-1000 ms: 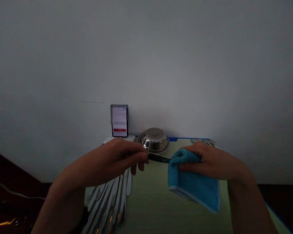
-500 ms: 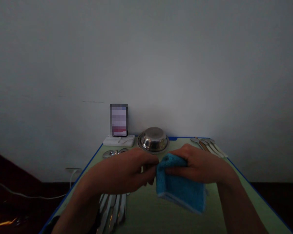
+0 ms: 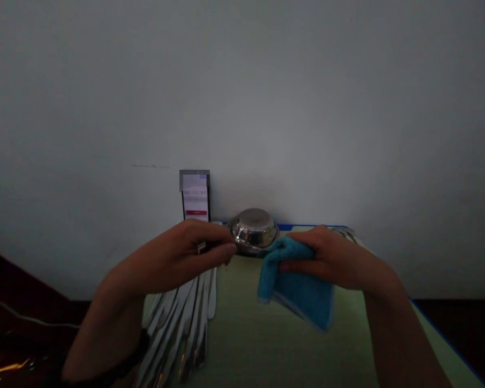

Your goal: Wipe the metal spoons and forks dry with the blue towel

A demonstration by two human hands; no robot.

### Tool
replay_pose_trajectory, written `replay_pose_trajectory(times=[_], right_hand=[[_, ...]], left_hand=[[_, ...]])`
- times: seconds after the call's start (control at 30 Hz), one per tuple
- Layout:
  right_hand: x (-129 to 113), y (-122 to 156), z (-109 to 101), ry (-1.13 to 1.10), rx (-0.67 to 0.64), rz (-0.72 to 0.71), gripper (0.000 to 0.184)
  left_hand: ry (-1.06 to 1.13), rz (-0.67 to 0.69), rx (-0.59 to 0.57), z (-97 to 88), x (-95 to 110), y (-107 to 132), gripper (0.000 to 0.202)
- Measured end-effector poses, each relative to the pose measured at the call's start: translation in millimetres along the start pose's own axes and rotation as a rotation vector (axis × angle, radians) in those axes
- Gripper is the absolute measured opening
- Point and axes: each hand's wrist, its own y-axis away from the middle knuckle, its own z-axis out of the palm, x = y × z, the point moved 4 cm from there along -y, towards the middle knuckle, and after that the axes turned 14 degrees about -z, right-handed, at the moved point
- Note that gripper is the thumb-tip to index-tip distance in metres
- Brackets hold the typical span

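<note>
A plain grey wall fills the background, marked by a thin dark line on its left part. Near it a phone stands upright, its lit screen showing a red bar. An upturned shiny metal bowl rests on the pale green, blue-edged surface. At lower left, a white cable crosses a dark reddish area.

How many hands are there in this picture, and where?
2. The left hand is left of centre, holding one end of a thin, dark utensil; the right hand is right of centre, gripping a blue cloth. No others show.
</note>
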Motion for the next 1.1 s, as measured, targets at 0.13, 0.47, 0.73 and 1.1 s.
replay_pose_trajectory(times=[0.13, 0.47, 0.73, 1.1], right_hand=[[4, 5, -5, -0.028, 0.032, 0.030, 0.024], [26, 23, -19, 0.129, 0.180, 0.203, 0.024], [15, 16, -28, 0.221, 0.528, 0.187, 0.026], [28, 17, -17, -0.295, 1.189, 0.229, 0.035]], left_hand=[[0.059, -0.031, 0.045, -5.2, -10, 1, 0.022], [0.285, -0.078, 0.125, -20.1, -38, 11, 0.021], [0.224, -0.097, -0.046, 1.8, -11, -2, 0.036], [0.283, 0.057, -0.087, 16.5, 18, -9, 0.034]])
